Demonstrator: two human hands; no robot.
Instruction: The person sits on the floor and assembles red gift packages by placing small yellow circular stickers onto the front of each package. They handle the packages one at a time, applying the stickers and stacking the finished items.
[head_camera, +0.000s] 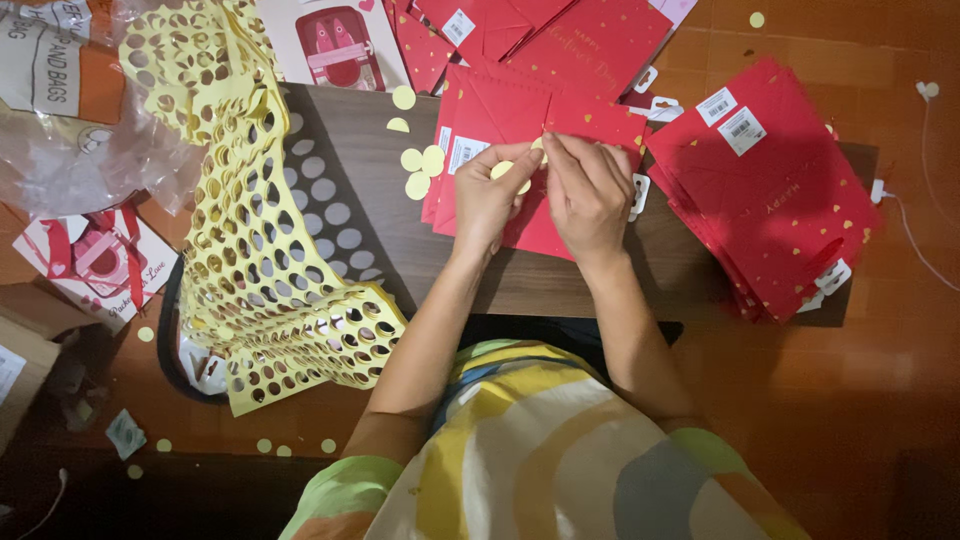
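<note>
Both hands, left hand (487, 197) and right hand (588, 193), pinch a round yellow sticker (503, 170) over the red envelope (520, 150) beneath them on the desk (560, 280), fingertips together, probably peeling it; punched sticker sheets (270, 250) hang left.

We see matt red paper bags (530, 130), matt yellow punched paper sheets (260, 250), a smooth dark wood-grain board (380, 200), crinkly glossy plastic wrap (70, 150).

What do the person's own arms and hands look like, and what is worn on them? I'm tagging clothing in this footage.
Both arms are bare from the short sleeves down. The left hand and right hand wear no gloves, and no rings or watch show. The short-sleeved top has curved bands of yellow, white, grey, green and orange.
</note>
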